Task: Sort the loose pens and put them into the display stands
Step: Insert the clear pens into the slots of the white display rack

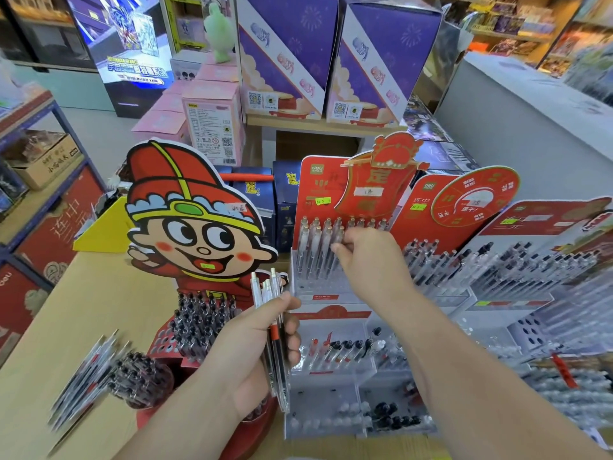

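Clear-barrelled pens (268,290), a loose bundle, stand gripped in my left hand (245,353), nearest me. Beyond, my right hand (371,260) pinches one clear pen (337,239) at the top row of the red-backed clear plastic stand (308,200). Next, I reckon, seat it in a free slot.

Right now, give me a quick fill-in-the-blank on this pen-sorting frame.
The left hand grips a bundle of clear ___.
The right hand pinches a pen in the ___ tier of the red Deli stand.
Loose pens lie on the wooden table, ___ of the cartoon-figure stand.
Missing: pens; top; left.
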Available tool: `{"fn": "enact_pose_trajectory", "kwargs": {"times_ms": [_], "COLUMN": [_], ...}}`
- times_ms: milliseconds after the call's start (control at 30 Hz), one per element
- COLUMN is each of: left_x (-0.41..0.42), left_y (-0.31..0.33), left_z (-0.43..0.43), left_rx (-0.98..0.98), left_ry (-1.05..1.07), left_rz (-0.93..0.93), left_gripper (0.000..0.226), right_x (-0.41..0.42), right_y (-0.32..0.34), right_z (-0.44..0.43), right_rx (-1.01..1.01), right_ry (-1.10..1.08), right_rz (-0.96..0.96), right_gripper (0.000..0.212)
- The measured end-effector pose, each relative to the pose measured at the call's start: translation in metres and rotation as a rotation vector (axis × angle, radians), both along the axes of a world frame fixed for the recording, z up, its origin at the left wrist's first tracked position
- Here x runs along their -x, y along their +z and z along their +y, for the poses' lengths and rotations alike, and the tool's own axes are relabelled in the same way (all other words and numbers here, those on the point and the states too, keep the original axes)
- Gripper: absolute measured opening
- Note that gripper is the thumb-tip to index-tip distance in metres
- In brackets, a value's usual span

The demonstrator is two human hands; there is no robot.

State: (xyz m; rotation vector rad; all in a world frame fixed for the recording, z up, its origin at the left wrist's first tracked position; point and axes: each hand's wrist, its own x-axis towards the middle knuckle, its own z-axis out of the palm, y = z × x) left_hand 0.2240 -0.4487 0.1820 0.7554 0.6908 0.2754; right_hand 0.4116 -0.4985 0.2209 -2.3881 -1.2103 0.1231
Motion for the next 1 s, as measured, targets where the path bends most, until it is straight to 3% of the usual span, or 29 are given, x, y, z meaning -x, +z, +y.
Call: {"fn": "enact_pose_trajectory", "kwargs": {"times_ms": [267, 433, 500, 600, 667, 867, 1000], "left_x": [-0.003, -0.005, -0.007, -0.013, -0.016, -0.023, -0.020], "left_y": [-0.009, -0.008, -0.003, 0.009, 0.015, 0.026, 0.027], "left_z": [0.003, 0.005, 0.002, -0.004, -0.007, -0.015, -0.018], "left_rx": [0.022, 0.025, 0.126, 0.126, 0.114, 0.084, 0.039], "left_ry": [-0.084, -0.110, -0.111, -0.145, -0.152, -0.153, -0.093], "left_rz": [-0.034, -0.015, -0.039, -0.026, -0.025, -0.004, 0.046], "left_gripper": [0.044, 0.048, 0.034, 0.026, 0.024, 0.027, 0.028], "right_x": [-0.003, 0.006, 0.017, 0.033, 0.037, 0.028, 0.016], "right_y": [-0.008, -0.003, -0.001, -0.001, -0.003, -0.003, 0.002], "right_z": [-0.003, -0.022, -0.029, -0.033, -0.036, -0.046, -0.049], "right_rx": [0.018, -0.197, -0.168, -0.081, -0.133, -0.231, -0.350], "right_ry": [0.016, 0.025, 0.076, 0.149, 0.161, 0.240, 0.077], "right_rz": [-0.006, -0.028, 0.164, 0.765, 0.980, 1.206, 1.238], "right_gripper": [0.032, 0.036, 0.035, 0.026, 0.022, 0.016, 0.022]}}
